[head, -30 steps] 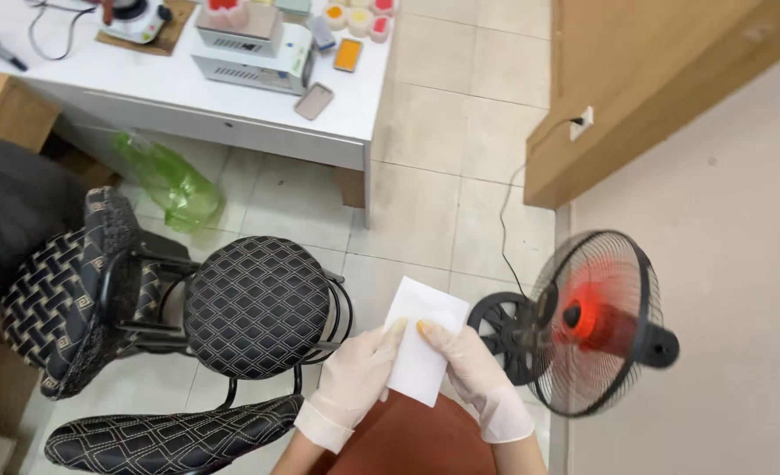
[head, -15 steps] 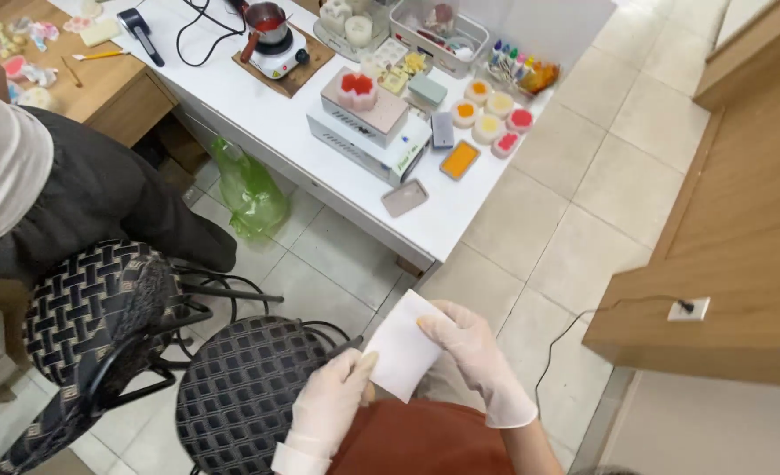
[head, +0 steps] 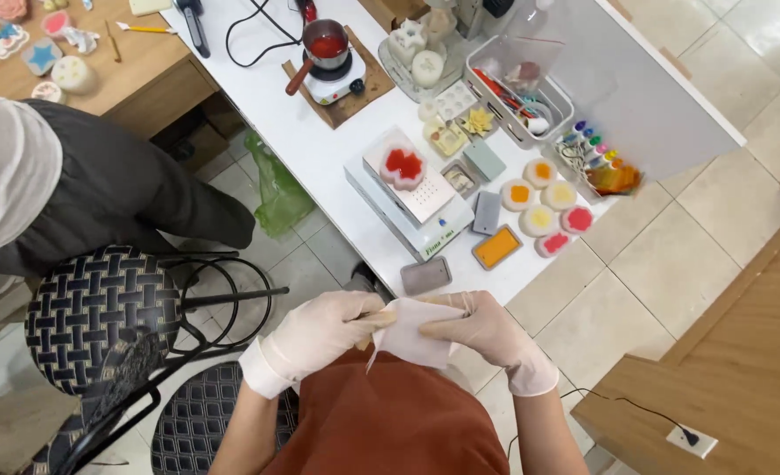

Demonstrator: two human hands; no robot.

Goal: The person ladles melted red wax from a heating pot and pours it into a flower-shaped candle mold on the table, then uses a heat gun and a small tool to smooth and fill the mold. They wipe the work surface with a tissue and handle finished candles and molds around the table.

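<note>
A pot [head: 324, 44] sits on a hotplate [head: 337, 77] on the table [head: 302, 149].

- A small craft workshop for casting coloured wax or soap shapes, seen from above.
- A white desk [head: 302, 149] carries a little pot of red liquid [head: 324, 46] on a hotplate [head: 337, 79].
- Near its right edge lie round moulds with coloured fills [head: 541, 195] and a basket of tools [head: 517, 88].
- A wooden desk [head: 135, 75] at the upper left corner holds finished shapes.
- Tiled floor [head: 636, 273], woven stools [head: 100, 312].
</note>
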